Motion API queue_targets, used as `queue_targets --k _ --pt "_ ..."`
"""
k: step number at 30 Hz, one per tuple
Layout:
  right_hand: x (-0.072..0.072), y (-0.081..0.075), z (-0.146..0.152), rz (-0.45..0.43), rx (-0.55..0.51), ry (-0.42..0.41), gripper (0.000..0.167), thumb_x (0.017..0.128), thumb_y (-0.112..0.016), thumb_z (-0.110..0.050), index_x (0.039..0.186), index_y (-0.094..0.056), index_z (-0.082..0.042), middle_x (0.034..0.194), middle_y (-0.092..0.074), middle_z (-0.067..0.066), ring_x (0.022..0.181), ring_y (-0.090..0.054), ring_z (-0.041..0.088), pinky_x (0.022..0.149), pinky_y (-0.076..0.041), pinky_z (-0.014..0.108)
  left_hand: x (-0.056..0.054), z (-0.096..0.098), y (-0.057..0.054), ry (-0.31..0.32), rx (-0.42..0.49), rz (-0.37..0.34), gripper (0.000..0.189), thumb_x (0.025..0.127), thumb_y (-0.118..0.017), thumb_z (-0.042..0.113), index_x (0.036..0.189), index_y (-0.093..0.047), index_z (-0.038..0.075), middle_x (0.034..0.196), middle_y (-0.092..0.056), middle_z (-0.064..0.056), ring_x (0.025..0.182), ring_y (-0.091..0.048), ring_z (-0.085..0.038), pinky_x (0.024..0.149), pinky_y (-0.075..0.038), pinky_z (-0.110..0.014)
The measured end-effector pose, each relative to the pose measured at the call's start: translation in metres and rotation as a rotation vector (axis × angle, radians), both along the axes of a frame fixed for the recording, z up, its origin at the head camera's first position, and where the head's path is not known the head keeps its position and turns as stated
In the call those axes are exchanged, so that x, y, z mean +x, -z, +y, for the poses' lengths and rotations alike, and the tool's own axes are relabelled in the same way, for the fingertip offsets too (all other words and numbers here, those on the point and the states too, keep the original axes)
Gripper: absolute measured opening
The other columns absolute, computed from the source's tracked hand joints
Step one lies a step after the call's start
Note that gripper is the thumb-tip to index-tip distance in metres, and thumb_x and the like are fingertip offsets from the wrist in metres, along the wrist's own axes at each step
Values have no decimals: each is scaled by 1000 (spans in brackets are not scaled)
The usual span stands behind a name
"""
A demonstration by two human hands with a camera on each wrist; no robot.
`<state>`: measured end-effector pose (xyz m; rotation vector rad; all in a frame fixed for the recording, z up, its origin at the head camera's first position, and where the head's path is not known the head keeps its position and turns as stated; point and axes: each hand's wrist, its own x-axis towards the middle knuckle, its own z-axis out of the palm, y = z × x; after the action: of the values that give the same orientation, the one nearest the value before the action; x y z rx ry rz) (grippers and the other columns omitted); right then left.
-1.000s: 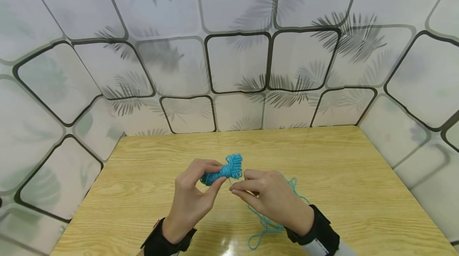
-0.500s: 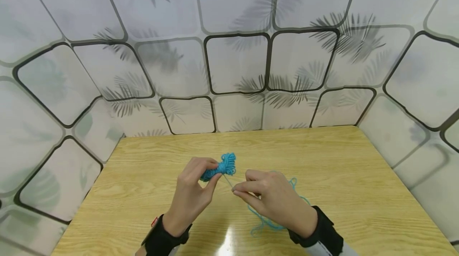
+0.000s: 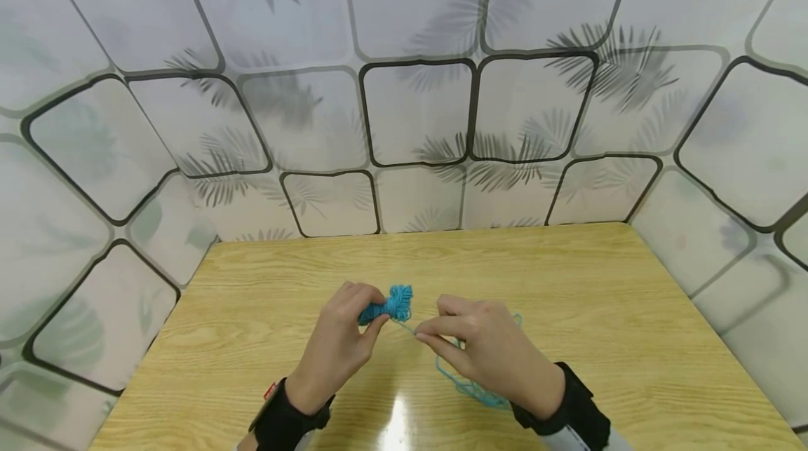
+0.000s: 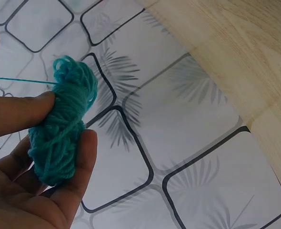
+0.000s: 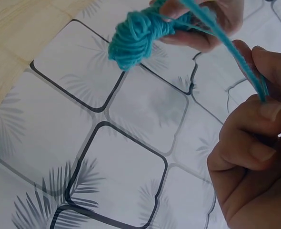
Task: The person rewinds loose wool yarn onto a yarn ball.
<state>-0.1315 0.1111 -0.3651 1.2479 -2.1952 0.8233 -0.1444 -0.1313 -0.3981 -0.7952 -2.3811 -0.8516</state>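
Observation:
A small skein of turquoise yarn, wound round its middle with loops at the end, is held up by my left hand. In the left wrist view the thumb presses on its near side and the fingers curl behind it. From the skein a single yarn strand runs across to my right hand. There the thumb and forefinger pinch the strand, as the right wrist view shows; the other fingers are curled. Both hands are above the table, a short gap apart, with the strand stretched between them.
Loose turquoise yarn lies on the wooden table under and beside the right hand, partly hidden by it. A pale patterned curtain with leaf prints stands round the back and sides of the table.
My right hand has drawn slightly to the right, and the strand between the hands is longer. The skein has shifted a little left and now sits at a different tilt.

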Motion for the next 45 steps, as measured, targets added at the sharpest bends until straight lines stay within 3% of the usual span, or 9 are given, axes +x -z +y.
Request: queue_targets --k 4,14,17,22,27,35,39,42,45 --pt "-1 -1 1 -3 -3 9 7 85 -85 -12 92 -83 -14 70 -35 -10 58 -18 -8 47 -21 8 3 -3 0 95 -36 -112 33 80 -87 -4 98 -66 13 97 -66 4 86 -55 -10 74 -53 -28" --pt "-12 1 5 18 -10 40 12 81 -88 -10 90 -82 -16 71 -35 -9 58 -21 -6 49 -21 9 13 -9 -4 456 -12 -456 28 85 -84 3 102 -68 18 97 -65 9 83 -58 -2 73 -54 -22" --pt "-14 3 5 19 -16 43 12 82 -87 -11 92 -82 -16 71 -36 -8 58 -22 -6 49 -21 9 18 -8 -10 530 2 -487 26 87 -84 6 103 -68 20 98 -65 9 85 -59 -2 74 -55 -22" --pt "-17 5 5 6 -32 31 13 83 -86 -10 94 -83 -17 70 -41 -7 58 -25 -6 49 -23 9 26 -6 -18 656 51 -462 20 91 -81 12 105 -68 17 101 -70 5 92 -65 -4 80 -57 -25" --pt "-18 8 5 -21 -44 19 13 84 -86 -10 94 -83 -17 70 -40 -8 59 -24 -6 50 -22 9 31 -6 -26 739 190 -531 16 93 -78 11 105 -68 15 107 -71 -3 100 -68 -12 84 -60 -33" --pt "-19 13 3 -48 -36 17 8 87 -84 -14 92 -83 -20 71 -41 -8 59 -25 -7 49 -23 10 31 -5 -30 807 403 -553 17 93 -73 -5 103 -65 6 110 -68 -17 105 -68 -25 84 -61 -42" --pt "-18 14 2 -69 -33 16 9 87 -84 -13 93 -83 -20 71 -42 -9 59 -25 -7 50 -23 9 32 -6 -32 765 461 -538 18 93 -72 -9 103 -65 5 110 -68 -18 104 -68 -26 83 -62 -41" --pt "-16 14 2 -80 -35 18 19 83 -85 -1 94 -83 -17 70 -39 -9 61 -23 -5 51 -22 10 31 -7 -33 720 509 -519 19 92 -71 -11 103 -65 3 110 -68 -18 102 -68 -25 82 -62 -40" --pt "-14 15 0 -79 -15 29 21 79 -86 4 84 -80 -16 70 -38 -9 61 -23 -4 51 -24 11 28 -6 -34 670 568 -478 18 93 -70 -12 103 -64 1 110 -67 -19 101 -68 -24 81 -62 -37"
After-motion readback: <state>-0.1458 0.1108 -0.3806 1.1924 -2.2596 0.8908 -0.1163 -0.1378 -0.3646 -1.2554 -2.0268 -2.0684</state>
